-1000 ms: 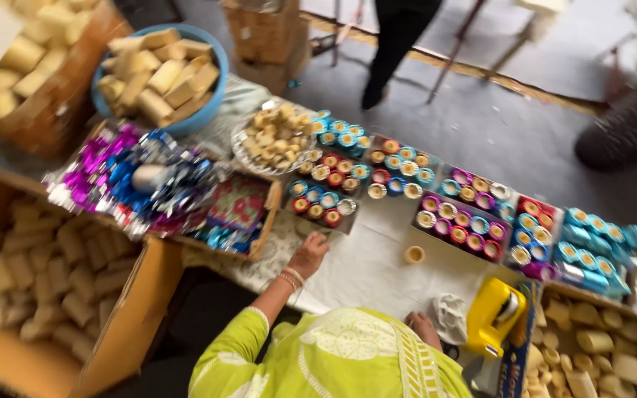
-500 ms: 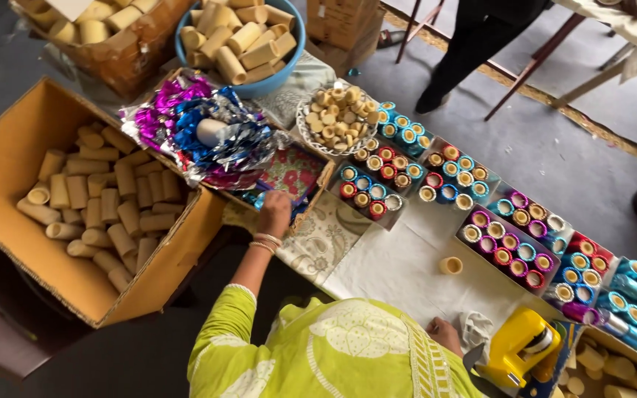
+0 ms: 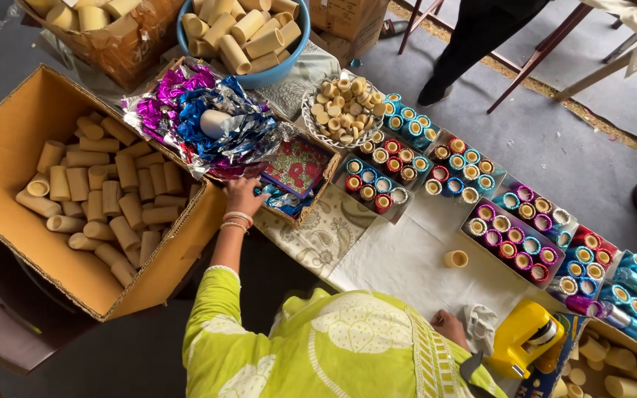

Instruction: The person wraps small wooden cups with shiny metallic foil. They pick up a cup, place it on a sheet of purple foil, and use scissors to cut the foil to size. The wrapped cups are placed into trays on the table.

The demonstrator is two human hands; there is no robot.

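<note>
My left hand (image 3: pixel 241 195), with bangles on the wrist, reaches forward to the lower edge of a heap of shiny purple, blue and silver foil sheets (image 3: pixel 208 118). Its fingertips are tucked in under the foil, beside a shallow cardboard tray (image 3: pixel 310 193) of patterned sheets. My right hand (image 3: pixel 447 324) rests curled on the white table cloth (image 3: pixel 407 258), mostly hidden by my yellow-green sleeve, next to a crumpled white rag (image 3: pixel 481 324). A single bare cardboard tube (image 3: pixel 455 259) stands on the cloth ahead of it.
A large open carton of plain tubes (image 3: pixel 90 199) sits at the left. A blue bowl of tubes (image 3: pixel 248 37) and a wire basket of small pieces (image 3: pixel 344 110) are at the back. Trays of foil-wrapped tubes (image 3: pixel 514 236) run to the right. A yellow tape dispenser (image 3: pixel 528 335) lies at the lower right. Another person's legs (image 3: pixel 466 44) stand beyond.
The view has swung left and closer, bringing the big carton into sight. My left hand has slid from the patterned-sheet tray toward the foil heap. My right hand has stayed put.
</note>
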